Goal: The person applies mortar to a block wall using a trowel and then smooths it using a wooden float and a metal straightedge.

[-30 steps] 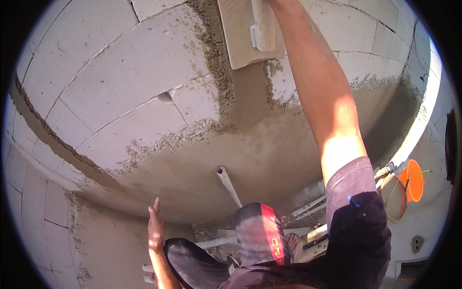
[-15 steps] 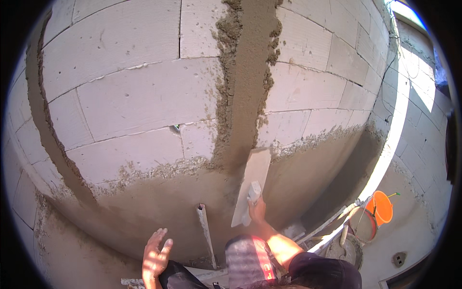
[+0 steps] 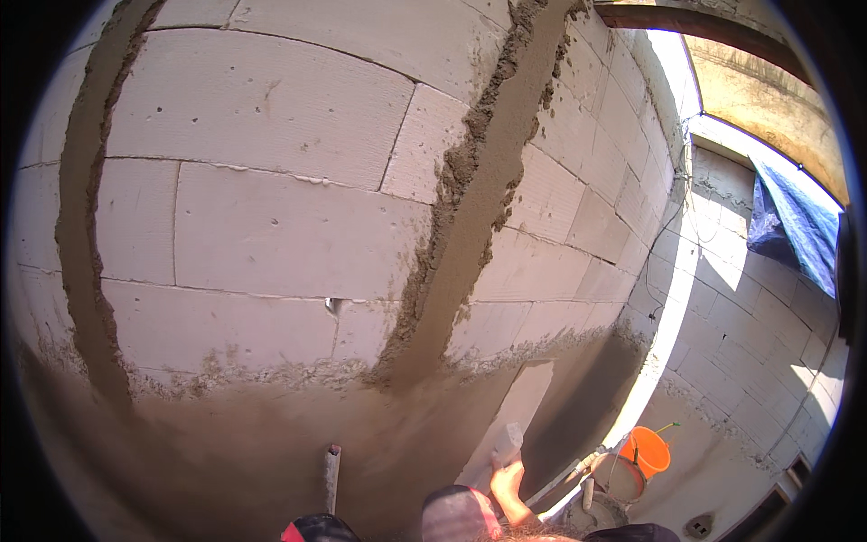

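Left hand's out of view, can't tell its state. Mortar strip [image 3: 492,176] slants up the blocks [image 3: 298,226]; right of its foot, the long float [image 3: 520,401] is over the lower plaster [image 3: 235,452], right hand [image 3: 508,483] closed round its handle [image 3: 508,440]. I'd keep pressure even.

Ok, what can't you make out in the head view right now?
In the head view:
Left hand: outside the frame.
Trowel handle: partly covered by the right hand.
Pipe: lower end hidden behind the left knee.
Right mortar strip: top cut off by the upper edge.
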A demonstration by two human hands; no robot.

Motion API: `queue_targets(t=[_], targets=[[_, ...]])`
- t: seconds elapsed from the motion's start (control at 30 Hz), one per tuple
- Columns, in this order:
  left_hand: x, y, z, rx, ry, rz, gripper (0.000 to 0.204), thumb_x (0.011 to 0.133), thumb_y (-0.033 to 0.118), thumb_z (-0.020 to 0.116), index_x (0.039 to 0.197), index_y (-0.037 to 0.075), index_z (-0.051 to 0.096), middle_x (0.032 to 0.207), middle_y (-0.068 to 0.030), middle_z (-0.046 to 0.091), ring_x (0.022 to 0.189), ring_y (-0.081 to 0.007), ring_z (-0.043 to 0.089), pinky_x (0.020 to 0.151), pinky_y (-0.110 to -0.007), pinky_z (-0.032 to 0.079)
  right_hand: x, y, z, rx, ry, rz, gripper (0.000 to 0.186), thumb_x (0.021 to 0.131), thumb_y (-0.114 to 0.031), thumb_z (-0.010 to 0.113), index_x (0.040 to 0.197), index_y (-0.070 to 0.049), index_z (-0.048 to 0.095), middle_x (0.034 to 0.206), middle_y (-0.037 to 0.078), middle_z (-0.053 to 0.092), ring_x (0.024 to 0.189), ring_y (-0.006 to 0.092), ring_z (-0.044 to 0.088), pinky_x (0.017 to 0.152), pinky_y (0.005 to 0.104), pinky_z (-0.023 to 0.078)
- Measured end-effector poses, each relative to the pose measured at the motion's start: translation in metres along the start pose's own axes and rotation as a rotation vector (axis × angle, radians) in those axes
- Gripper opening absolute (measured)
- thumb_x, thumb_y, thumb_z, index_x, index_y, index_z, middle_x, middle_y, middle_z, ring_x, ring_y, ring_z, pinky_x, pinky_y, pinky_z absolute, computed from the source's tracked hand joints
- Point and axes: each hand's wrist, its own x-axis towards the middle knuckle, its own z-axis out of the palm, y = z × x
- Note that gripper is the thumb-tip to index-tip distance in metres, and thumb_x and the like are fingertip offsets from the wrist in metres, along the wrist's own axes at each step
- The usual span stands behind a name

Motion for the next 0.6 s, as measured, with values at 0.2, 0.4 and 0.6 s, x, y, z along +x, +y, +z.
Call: queue_targets(t=[0.2, 0.4, 0.6], targets=[[0.012, -0.013, -0.012, -0.103, -0.009, -0.022, 0.029, 0.098, 0.01, 0.056, 0.122, -0.002, 0.064, 0.111, -0.0129, 0.069, 0.097, -0.0205, 0.066, 0.089, -0.034, 0.052, 0.037, -0.063, 0.018, 0.189, 0.073, -0.038, 0.038, 0.088, -0.022, 0.072, 0.114, 0.002, 0.06, 0.095, 0.016, 0.07, 0.089, 0.0283, 0.067, 0.081, 0.0399, 0.051], [0.01, -0.008, -0.002, -0.07, -0.141, 0.088, 0.031, 0.097, 0.011, 0.056, 0.125, -0.002, 0.063, 0.114, -0.0138, 0.068, 0.099, -0.0212, 0.065, 0.091, -0.034, 0.051, 0.028, -0.097, 0.057, 0.247, 0.005, -0.093, 0.034, 0.091, -0.021, 0.069, 0.116, 0.0, 0.06, 0.101, 0.013, 0.068, 0.093, 0.0227, 0.065, 0.085, 0.0365, 0.049], [-0.036, 0.075, 0.076, 0.143, -0.76, 0.526, 0.058, 0.092, 0.036, 0.066, 0.13, -0.006, 0.057, 0.127, -0.021, 0.063, 0.116, -0.0287, 0.061, 0.103, -0.04, 0.046, 0.011, -0.091, 0.067, 0.205, -0.105, -0.056, 0.041, 0.089, -0.025, 0.071, 0.119, 0.0, 0.059, 0.106, 0.019, 0.07, 0.1, 0.0265, 0.067, 0.087, 0.0383, 0.05]])
